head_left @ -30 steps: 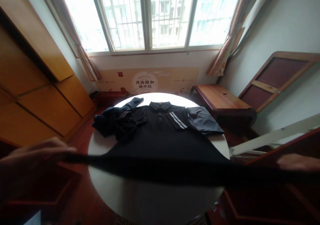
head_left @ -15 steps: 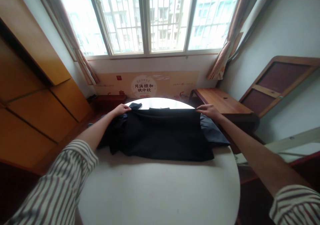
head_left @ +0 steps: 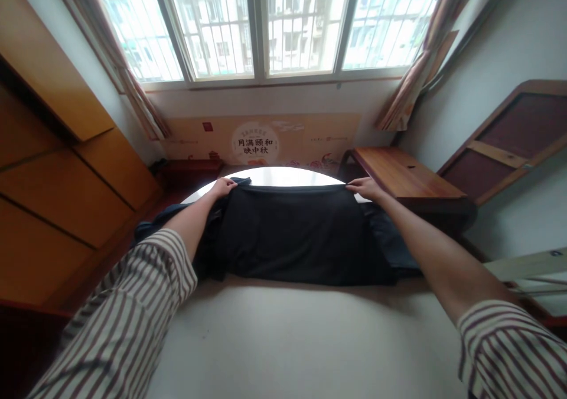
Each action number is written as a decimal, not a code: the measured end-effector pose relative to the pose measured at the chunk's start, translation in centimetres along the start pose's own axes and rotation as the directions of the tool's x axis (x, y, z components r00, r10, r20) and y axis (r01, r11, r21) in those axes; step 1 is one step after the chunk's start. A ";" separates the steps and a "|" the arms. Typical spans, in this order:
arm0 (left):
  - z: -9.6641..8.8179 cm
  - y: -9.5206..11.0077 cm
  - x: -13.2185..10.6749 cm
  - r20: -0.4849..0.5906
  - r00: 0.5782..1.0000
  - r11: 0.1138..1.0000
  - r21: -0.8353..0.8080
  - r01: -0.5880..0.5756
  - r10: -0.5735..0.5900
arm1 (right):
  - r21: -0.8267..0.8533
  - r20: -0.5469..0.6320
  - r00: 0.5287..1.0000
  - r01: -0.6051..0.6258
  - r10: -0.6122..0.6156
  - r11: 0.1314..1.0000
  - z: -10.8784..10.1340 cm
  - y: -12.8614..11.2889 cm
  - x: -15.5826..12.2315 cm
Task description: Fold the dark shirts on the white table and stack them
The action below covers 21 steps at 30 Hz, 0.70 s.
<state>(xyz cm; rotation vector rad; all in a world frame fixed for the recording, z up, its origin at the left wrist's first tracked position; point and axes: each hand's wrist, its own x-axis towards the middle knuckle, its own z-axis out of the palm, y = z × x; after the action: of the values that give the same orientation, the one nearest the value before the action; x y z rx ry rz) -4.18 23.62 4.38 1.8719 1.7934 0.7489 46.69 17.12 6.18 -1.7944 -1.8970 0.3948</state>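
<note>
A black garment with blue-grey parts at both sides lies across the white round table. Its far edge is stretched straight between my two hands. My left hand pinches the far left corner, where a small blue-grey flap sticks out past the fingers. At the far right corner, my right hand pinches the same edge between thumb and fingers. The cloth at the left is bunched under my forearm, and its exact shape there is hidden. On the right, a blue-grey piece spreads out beneath my right forearm.
Behind the table stand a barred window and a printed banner. A wooden side table is close on the right, with a framed wooden panel leaning by the wall. Yellow cabinets line the left side.
The garment's far edge has come slightly higher in view, still held at both corners. The bumps beyond that edge no longer show, and the cloth at the right spreads farther right. My view has shifted.
</note>
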 end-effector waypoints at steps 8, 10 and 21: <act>-0.1 4.6 -3.2 -0.029 0.997 0.975 0.211 -0.063 0.071 | -0.190 -0.078 0.996 0.026 -0.042 0.981 0.4 -2.3 -2.1; -0.9 6.4 -7.2 0.076 0.965 0.923 0.280 -0.263 0.252 | -0.277 -0.033 0.974 0.206 -0.224 0.939 -0.2 -3.6 -5.7; -1.1 3.9 -27.7 0.556 0.625 0.349 0.527 -0.775 0.548 | -0.542 0.233 0.677 0.687 -0.699 0.485 1.5 -3.2 -25.4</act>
<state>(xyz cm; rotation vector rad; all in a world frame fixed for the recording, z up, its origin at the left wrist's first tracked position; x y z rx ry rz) -2.29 -4.32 5.46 3.1744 1.0962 -0.1535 43.44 -8.04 2.69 -1.0969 -2.7213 -0.5906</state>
